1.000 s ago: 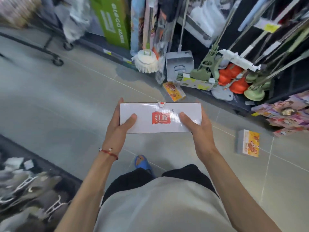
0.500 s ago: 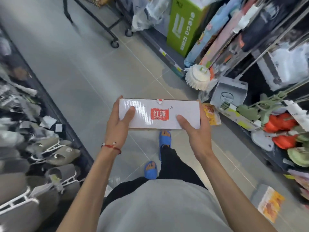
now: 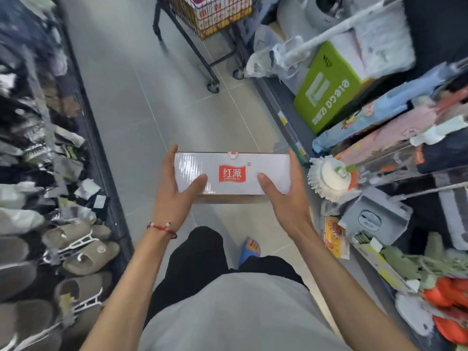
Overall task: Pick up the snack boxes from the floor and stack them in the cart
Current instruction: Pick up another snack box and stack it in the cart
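I hold a white snack box (image 3: 231, 183) with a red logo level in front of me at waist height. My left hand (image 3: 174, 193) grips its left end with the thumb on top. My right hand (image 3: 286, 198) grips its right end the same way. The black wire cart (image 3: 212, 19) stands at the far end of the aisle, top centre, with several orange and white boxes inside. One more snack box (image 3: 334, 236) with an orange front lies on the floor at the right, against the shelf base.
Racks of slippers (image 3: 76, 247) line the left side of the aisle. Mops, a white round brush head (image 3: 329, 176), a green carton (image 3: 326, 92) and other cleaning goods crowd the right shelf. Grey tiled floor (image 3: 141, 97) runs between me and the cart.
My view has turned left along the aisle, and the cart has come into sight ahead. The box stays gripped in both hands. The floor box near the mops has slid toward the lower right.
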Tool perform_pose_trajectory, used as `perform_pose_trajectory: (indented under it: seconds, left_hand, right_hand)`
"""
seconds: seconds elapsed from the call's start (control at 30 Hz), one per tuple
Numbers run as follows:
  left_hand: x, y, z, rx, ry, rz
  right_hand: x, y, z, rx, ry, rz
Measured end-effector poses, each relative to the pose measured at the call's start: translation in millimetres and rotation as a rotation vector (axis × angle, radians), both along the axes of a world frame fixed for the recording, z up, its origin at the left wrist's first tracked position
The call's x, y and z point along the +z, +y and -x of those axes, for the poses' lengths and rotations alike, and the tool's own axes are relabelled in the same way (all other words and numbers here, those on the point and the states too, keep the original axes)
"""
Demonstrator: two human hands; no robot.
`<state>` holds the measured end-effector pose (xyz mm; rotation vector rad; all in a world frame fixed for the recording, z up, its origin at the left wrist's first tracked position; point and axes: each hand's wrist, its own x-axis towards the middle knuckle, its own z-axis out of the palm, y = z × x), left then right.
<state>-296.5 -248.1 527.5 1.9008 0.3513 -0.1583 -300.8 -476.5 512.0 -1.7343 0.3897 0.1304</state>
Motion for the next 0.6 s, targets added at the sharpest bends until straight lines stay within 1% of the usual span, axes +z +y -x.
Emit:
perform_pose_trajectory:
  seconds: [0.17,0.27,0.43,0.6]
  left_hand:
    - [-6.5,17.3,-70.7,0.064,0.003,0.029]
    - [-13.6,36.7,-122.1,0.06,-0.008,0.017]
    - [-16.5,79.6,-206.4,0.05,-0.005,0.03]
    - [-13.0,116.9,-290.3,0.013,0.008,-0.006]
  right_hand:
    - [2.7,13.4,-83.7,0.106,0.017,0.025]
    - [2.6,31.7,-133.5,0.146,0.039,0.026]
    - [1.4,71.6,-212.3,0.14,0.07,0.021]
    - [3.1,111.3,-289.3,0.093,0.065,0.01]
